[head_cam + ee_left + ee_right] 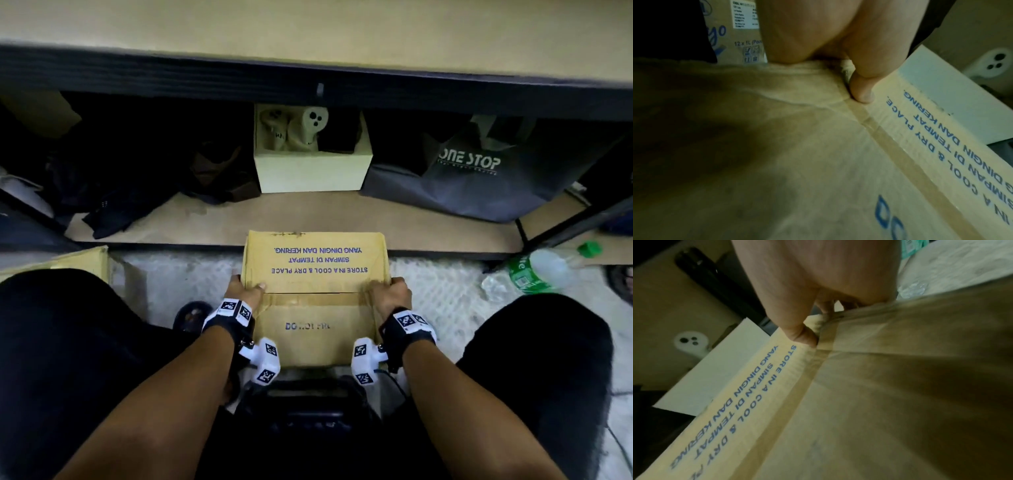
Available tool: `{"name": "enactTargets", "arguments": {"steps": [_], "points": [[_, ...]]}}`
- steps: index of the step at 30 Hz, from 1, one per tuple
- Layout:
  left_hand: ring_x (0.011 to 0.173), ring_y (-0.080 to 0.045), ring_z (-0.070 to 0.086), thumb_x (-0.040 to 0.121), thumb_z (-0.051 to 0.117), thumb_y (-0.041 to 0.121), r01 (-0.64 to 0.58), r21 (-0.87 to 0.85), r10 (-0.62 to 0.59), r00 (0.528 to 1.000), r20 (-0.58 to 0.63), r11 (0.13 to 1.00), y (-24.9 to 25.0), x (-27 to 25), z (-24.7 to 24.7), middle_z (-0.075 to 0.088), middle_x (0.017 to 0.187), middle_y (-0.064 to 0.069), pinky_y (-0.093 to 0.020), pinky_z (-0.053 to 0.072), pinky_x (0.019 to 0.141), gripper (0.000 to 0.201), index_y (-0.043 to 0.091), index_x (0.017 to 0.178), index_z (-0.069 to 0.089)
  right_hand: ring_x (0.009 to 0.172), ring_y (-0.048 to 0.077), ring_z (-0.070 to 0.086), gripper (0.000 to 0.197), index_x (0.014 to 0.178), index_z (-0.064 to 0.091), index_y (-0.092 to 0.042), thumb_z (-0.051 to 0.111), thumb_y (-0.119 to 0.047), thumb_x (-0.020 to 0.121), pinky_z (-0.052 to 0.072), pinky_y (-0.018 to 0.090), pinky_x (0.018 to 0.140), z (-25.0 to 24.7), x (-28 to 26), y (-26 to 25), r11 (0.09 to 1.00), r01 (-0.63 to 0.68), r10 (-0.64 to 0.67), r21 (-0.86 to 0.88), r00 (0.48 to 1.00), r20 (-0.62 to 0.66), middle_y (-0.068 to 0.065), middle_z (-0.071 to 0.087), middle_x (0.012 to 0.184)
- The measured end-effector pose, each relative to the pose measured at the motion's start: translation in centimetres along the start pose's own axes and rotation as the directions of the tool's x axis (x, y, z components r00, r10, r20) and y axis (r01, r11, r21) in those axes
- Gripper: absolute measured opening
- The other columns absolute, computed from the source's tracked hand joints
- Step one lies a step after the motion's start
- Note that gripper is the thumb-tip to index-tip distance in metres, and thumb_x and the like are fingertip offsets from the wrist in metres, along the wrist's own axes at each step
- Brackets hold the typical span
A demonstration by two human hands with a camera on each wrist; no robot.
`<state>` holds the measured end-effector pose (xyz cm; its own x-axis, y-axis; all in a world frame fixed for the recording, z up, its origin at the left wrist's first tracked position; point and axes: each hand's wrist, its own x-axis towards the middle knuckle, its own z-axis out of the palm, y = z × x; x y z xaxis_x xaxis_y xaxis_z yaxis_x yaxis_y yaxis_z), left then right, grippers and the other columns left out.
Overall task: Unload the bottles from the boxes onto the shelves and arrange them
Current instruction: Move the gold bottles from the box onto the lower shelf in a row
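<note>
A closed cardboard box (315, 263) with blue print and a taped seam sits on the floor between my knees, its far end against the low shelf (308, 219). My left hand (245, 289) grips its left edge, thumb (861, 91) on top at the seam and fingers hidden over the side. My right hand (390, 291) grips the right edge the same way, thumb (797, 332) pressed at the tape. The box's contents are hidden. A clear bottle (537, 270) with a green label and green cap lies on the floor at the right.
The low shelf holds a white box (311, 168) with pale objects, a dark "ONE STOP" bag (466, 171) and dark cloth (120, 192). Above runs another shelf board (308, 27). A second cardboard box (82, 262) stands at my left knee.
</note>
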<state>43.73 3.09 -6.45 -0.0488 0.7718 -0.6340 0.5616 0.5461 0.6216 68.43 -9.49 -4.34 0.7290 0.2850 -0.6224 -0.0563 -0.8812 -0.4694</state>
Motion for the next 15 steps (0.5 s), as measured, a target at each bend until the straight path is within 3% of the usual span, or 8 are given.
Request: {"name": "enactTargets", "arguments": {"steps": [2, 5, 8, 9, 11, 13, 15], "points": [[0.091, -0.026, 0.059, 0.087, 0.066, 0.021, 0.061, 0.048, -0.062, 0.998, 0.022, 0.997, 0.3, 0.5, -0.2, 0.064, 0.106, -0.010, -0.030, 0.044, 0.081, 0.039, 0.007, 0.121, 0.052, 0.117, 0.041, 0.052, 0.057, 0.130, 0.046, -0.008, 0.057, -0.035, 0.081, 0.045, 0.043, 0.099, 0.1, 0.2, -1.0, 0.997, -0.057, 0.059, -0.050, 0.998, 0.034, 0.019, 0.048, 0.131], [0.078, -0.023, 0.062, 0.076, 0.070, 0.028, 0.179, 0.165, -0.194, 0.978, 0.079, 0.970, 2.3, -0.3, -2.2, 0.066, 0.096, -0.008, -0.032, 0.051, 0.076, 0.037, 0.012, 0.107, 0.056, 0.106, 0.036, 0.059, 0.056, 0.121, 0.052, -0.009, 0.057, -0.030, 0.069, 0.052, 0.040, 0.090, -1.5, -1.0, -2.6, 0.989, -0.113, 0.126, -0.098, 0.982, 0.140, 0.015, 0.058, 0.123], [0.066, -0.019, 0.060, 0.072, 0.066, 0.024, 0.183, 0.291, -0.221, 0.970, 0.101, 0.939, 6.7, -2.6, -4.8, 0.066, 0.085, -0.009, -0.023, 0.045, 0.055, 0.027, 0.010, 0.094, 0.061, 0.100, 0.034, 0.062, 0.049, 0.113, 0.054, -0.011, 0.061, -0.029, 0.068, 0.053, 0.039, 0.083, -4.3, -3.6, -5.2, 0.979, -0.092, 0.131, -0.183, 0.968, 0.214, 0.014, 0.060, 0.117], [0.066, -0.017, 0.060, 0.072, 0.066, 0.023, 0.149, 0.301, -0.192, 0.975, 0.116, 0.942, 8.6, -3.9, -5.7, 0.067, 0.086, -0.008, -0.023, 0.046, 0.056, 0.025, 0.009, 0.092, 0.063, 0.095, 0.031, 0.063, 0.041, 0.106, 0.057, -0.011, 0.062, -0.028, 0.069, 0.054, 0.038, 0.081, -5.5, -5.5, -7.3, 0.984, -0.049, 0.091, -0.171, 0.965, 0.247, 0.013, 0.063, 0.112], [0.079, -0.021, 0.065, 0.075, 0.070, 0.023, 0.114, 0.240, -0.149, 0.980, 0.130, 0.964, 12.9, -7.0, -7.4, 0.068, 0.095, -0.006, -0.028, 0.054, 0.071, 0.025, 0.011, 0.097, 0.064, 0.086, 0.025, 0.060, 0.022, 0.095, 0.062, -0.005, 0.063, -0.022, 0.081, 0.048, 0.030, 0.072, -8.1, -9.6, -11.8, 0.979, 0.088, -0.022, -0.183, 0.941, 0.338, 0.009, 0.064, 0.097], [0.088, -0.023, 0.062, 0.080, 0.072, 0.019, 0.089, 0.172, -0.111, 0.986, 0.122, 0.981, 17.1, -10.9, -9.5, 0.064, 0.098, -0.005, -0.029, 0.051, 0.077, 0.024, 0.015, 0.101, 0.062, 0.080, 0.023, 0.056, 0.023, 0.093, 0.066, 0.002, 0.062, -0.020, 0.086, 0.043, 0.028, 0.067, -10.7, -13.7, -16.1, 0.957, 0.212, -0.117, -0.199, 0.907, 0.404, 0.009, 0.061, 0.085], [0.085, -0.022, 0.059, 0.080, 0.072, 0.017, 0.064, 0.125, -0.079, 0.991, 0.113, 0.990, 20.9, -14.2, -11.8, 0.065, 0.097, -0.008, -0.030, 0.051, 0.078, 0.019, 0.017, 0.096, 0.062, 0.081, 0.026, 0.062, 0.012, 0.087, 0.069, -0.009, 0.064, -0.020, 0.085, 0.048, 0.031, 0.070, -13.1, -17.8, -20.0, 0.929, 0.320, -0.202, -0.187, 0.860, 0.469, 0.009, 0.066, 0.085]]}}
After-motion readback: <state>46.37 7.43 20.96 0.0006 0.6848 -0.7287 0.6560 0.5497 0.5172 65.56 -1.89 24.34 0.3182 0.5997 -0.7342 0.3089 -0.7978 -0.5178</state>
